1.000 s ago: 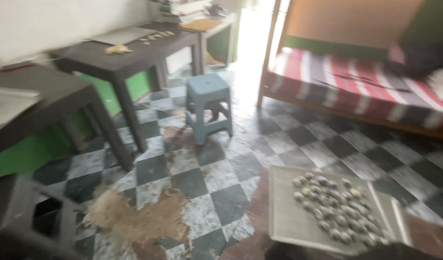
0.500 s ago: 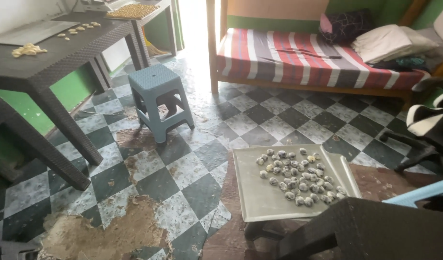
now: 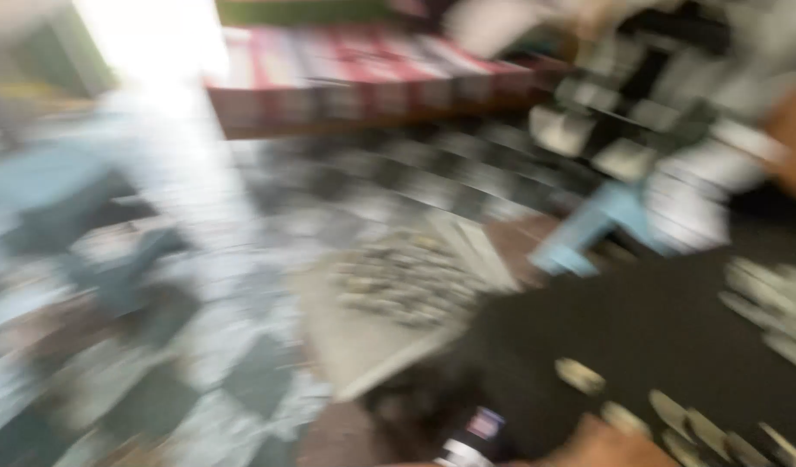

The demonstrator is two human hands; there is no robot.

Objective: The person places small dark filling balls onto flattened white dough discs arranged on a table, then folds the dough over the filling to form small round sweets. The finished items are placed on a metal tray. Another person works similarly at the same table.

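small pale pieces (image 3: 687, 415) lie in a loose row on a dark tabletop (image 3: 640, 337) at the lower right of the heavily blurred head view, and more of them sit in a cluster (image 3: 774, 307) near the table's right edge. what the pieces are cannot be told through the blur. a skin-toned shape (image 3: 605, 445) rises from the bottom edge just beside the nearest pieces; it looks like part of the person's hand or forearm, but which hand it is, and whether it is open or closed, cannot be told. another skin-toned patch (image 3: 795, 143) shows at the right edge, too smeared to say what it is. a small dark object with a pale label (image 3: 476, 432) sits at the table's near left corner.

left of the table, down on the floor, a flat grey tray (image 3: 363, 346) holds a heap of the same kind of small pieces (image 3: 402, 277). the floor (image 3: 242, 380) is laid in dark and light checks. a light blue stool (image 3: 588, 229) stands between the tray and the table's far side, close against the table. at the far left a blue-grey shape (image 3: 43, 186) stands on the floor, well apart from the tray. a bed with a red striped cover (image 3: 372, 69) runs along the back wall, and black-and-white patterned cloth (image 3: 648, 112) lies to its right.
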